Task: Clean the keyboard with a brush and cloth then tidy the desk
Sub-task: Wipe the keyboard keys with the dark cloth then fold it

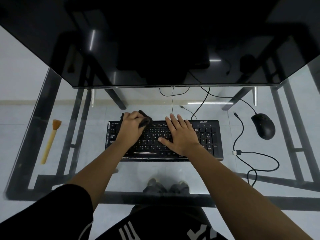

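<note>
L hand [131, 128] gripped the dark cloth [145, 119] at the keyboard's [208, 135] 11 o'clock corner, R hand [180, 136] lay flat, fingers spread, on the mid keys, brush [50, 142] idle at 9 o'clock; a hard wipe could prob. snag & pop a keycap.

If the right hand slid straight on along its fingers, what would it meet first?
Probably the thin cable just past the keyboard, then the monitor; depth is unclear.

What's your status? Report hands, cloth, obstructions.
Left hand grips cloth on keyboard, top rows. Right hand flat on keys. Brush lies aside, left. Loose cable right, clear of keyboard.
</note>
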